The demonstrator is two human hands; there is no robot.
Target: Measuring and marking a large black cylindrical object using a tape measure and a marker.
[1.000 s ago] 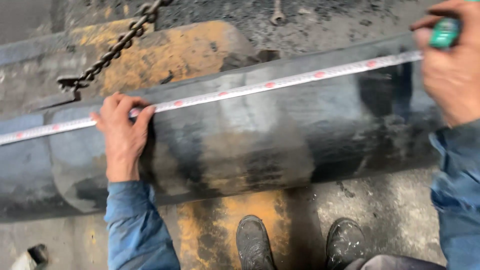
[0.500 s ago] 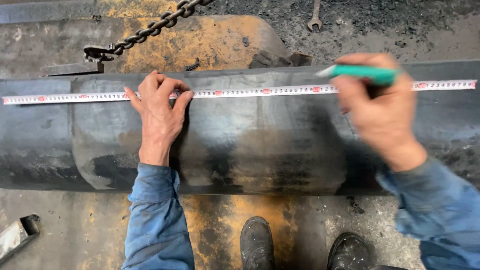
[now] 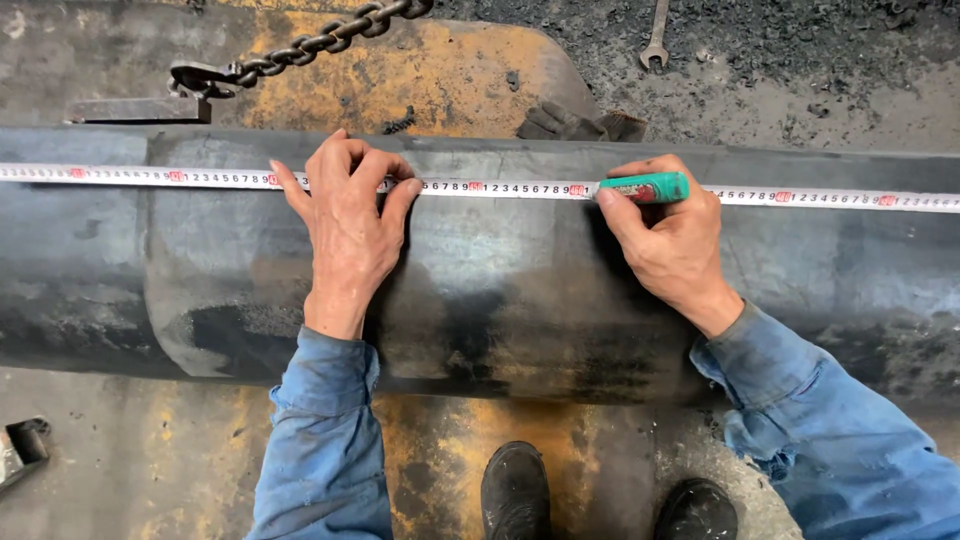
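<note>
Here the left hand (image 3: 348,232) lies flat with fingers spread on a dark steel cylinder (image 3: 500,280), pinning a white tape (image 3: 500,187) that runs along the cylinder's top edge from left to right. The right hand (image 3: 672,245) is closed around a green marker (image 3: 645,187), its tip touching the tape near mid-length. A chain (image 3: 300,45) and a wrench (image 3: 655,35) lie on the floor beyond the cylinder.
</note>
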